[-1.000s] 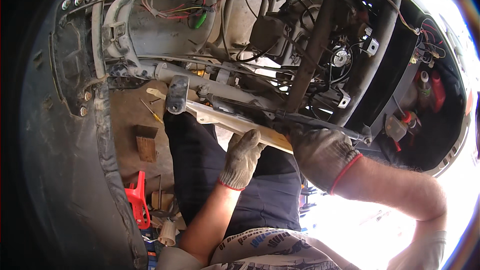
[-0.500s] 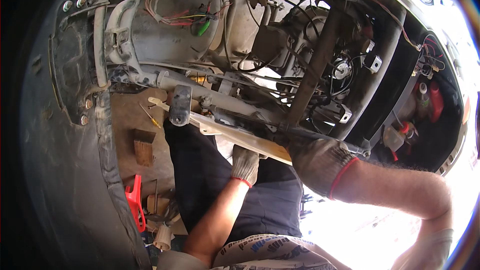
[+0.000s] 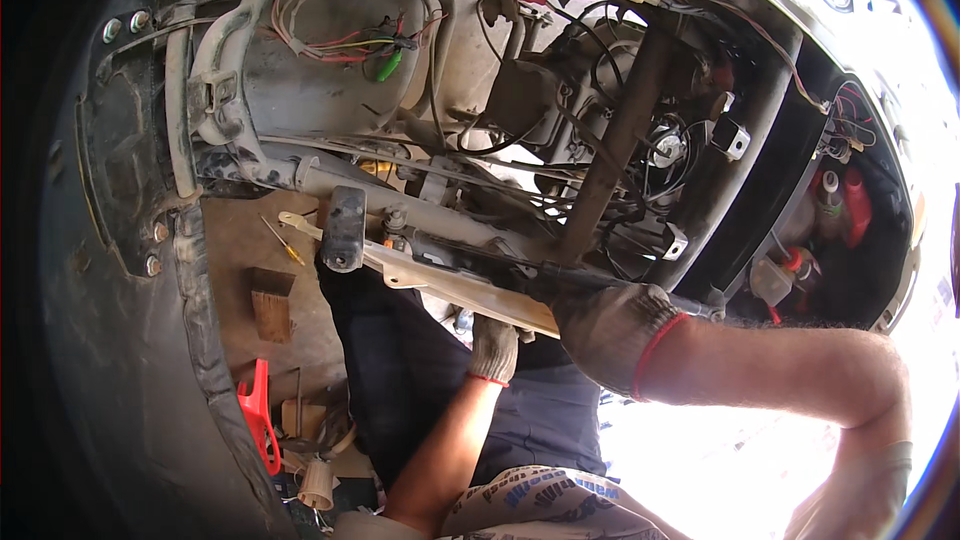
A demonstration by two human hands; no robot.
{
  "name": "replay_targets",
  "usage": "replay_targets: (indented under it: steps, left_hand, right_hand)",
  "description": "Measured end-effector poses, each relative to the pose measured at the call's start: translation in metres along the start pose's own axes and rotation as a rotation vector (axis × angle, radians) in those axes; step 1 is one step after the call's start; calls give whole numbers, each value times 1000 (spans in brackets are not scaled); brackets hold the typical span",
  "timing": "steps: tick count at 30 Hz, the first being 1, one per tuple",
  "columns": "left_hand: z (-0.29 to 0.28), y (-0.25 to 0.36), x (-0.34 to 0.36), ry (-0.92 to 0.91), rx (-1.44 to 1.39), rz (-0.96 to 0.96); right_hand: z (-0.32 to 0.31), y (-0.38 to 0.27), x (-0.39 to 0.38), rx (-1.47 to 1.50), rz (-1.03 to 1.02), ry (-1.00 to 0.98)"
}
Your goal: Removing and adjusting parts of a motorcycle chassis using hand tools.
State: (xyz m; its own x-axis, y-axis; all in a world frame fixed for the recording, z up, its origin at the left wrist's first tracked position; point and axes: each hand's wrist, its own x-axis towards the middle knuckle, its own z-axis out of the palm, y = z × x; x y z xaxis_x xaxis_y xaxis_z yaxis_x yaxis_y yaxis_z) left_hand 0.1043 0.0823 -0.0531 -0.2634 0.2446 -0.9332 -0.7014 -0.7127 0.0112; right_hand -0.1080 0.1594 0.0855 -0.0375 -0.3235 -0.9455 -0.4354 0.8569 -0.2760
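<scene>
A long, narrow beige trim panel [image 3: 450,292] lies slantwise along the lower side of a vehicle's bare frame, its thin tab end passing behind a dark footpeg-like block [image 3: 345,230]. My right hand [image 3: 608,338], in a grey knit glove with a red cuff, is closed round the panel's right end, against the frame tube. Gloved the same way, my left hand [image 3: 493,350] reaches up to the panel's lower edge near its middle. The fingers of that hand are hidden behind the panel.
Above the panel are the engine [image 3: 540,95], a coil of loose wires [image 3: 300,25] and a green connector [image 3: 389,65]. On the floor at left lie a yellow-handled screwdriver [image 3: 292,252], a wooden block [image 3: 271,312] and a red plastic piece [image 3: 258,415]. Bottles [image 3: 853,205] sit in the right-hand compartment.
The whole scene has shifted slightly left in view. Both hands stay at about the same places on the panel, with the left hand's wrist slightly lower in the picture.
</scene>
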Motion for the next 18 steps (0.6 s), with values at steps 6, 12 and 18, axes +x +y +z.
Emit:
replay_targets:
  steps: [6,12,18]
  left_hand:
    - [-26,-20,15,-29,-124,49]
    - [-5,8,8,-63,-536,-312]
    - [11,-7,11,151,-132,-57]
  right_hand:
    - [6,0,4,-217,-8,-83]
    - [4,6,-1,48,-78,86]
    - [-6,5,-6,-217,-122,-74]
